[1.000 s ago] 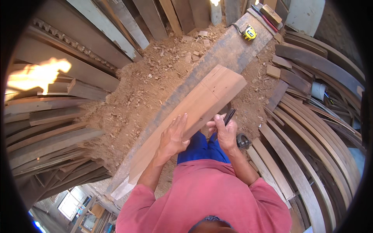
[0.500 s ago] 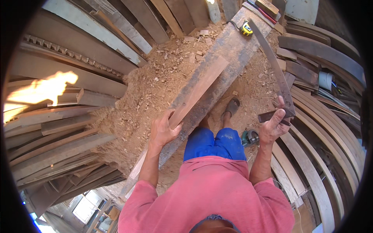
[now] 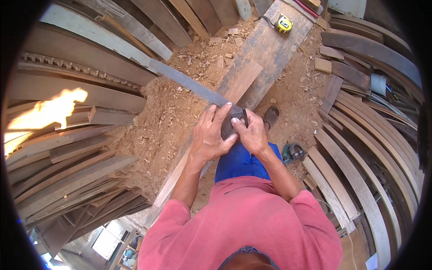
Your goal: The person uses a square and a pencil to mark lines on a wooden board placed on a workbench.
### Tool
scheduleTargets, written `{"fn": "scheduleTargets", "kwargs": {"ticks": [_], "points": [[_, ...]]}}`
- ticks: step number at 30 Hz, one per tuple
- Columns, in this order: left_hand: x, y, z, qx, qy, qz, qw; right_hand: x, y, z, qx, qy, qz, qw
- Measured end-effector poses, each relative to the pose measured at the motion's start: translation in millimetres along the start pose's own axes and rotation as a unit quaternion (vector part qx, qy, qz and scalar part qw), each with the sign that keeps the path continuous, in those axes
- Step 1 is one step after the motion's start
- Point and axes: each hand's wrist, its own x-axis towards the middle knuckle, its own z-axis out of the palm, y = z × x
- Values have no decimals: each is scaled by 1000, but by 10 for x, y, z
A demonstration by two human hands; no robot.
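A try square [image 3: 193,85] lies across a narrow reddish-brown wooden strip [image 3: 244,80]. Its long grey blade reaches out to the upper left, and its dark stock [image 3: 228,129] sits beneath my fingers. My left hand [image 3: 209,135] grips the square, fingertips on the blade and thumb by the stock. Close beside it, my right hand [image 3: 253,134] is closed in a pinch around a thin, dark, stick-like piece [image 3: 245,118]; its exact kind is unclear. The strip rests on a long, worn plank [image 3: 270,56], and part of it is hidden under my hands.
A yellow-and-black tape measure [image 3: 283,24] lies at the plank's far end. Stacked boards [image 3: 85,81] line the left, and more timber [image 3: 360,180] the right. A green power tool [image 3: 293,153] stands by my feet. Sawdust and wood chips [image 3: 157,108] cover the floor.
My right hand has brought the square from the right onto the wooden strip, and its blade now points upper left. The left hand has moved from the strip's near end onto the square.
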Motion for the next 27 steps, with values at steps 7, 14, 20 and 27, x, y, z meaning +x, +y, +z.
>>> {"fn": "scheduleTargets", "kwargs": {"ticks": [7, 14, 20, 27], "points": [[44, -27, 128, -23, 51, -22, 998, 55, 64, 141, 54, 76, 5, 996], [59, -24, 163, 8, 66, -7, 998, 46, 37, 134, 66, 93, 2, 994], [47, -41, 183, 3, 77, -4, 997, 29, -59, 136, 82, 79, 7, 993], [41, -44, 187, 2, 73, -4, 997, 44, 23, 132, 99, 78, 5, 992]]}}
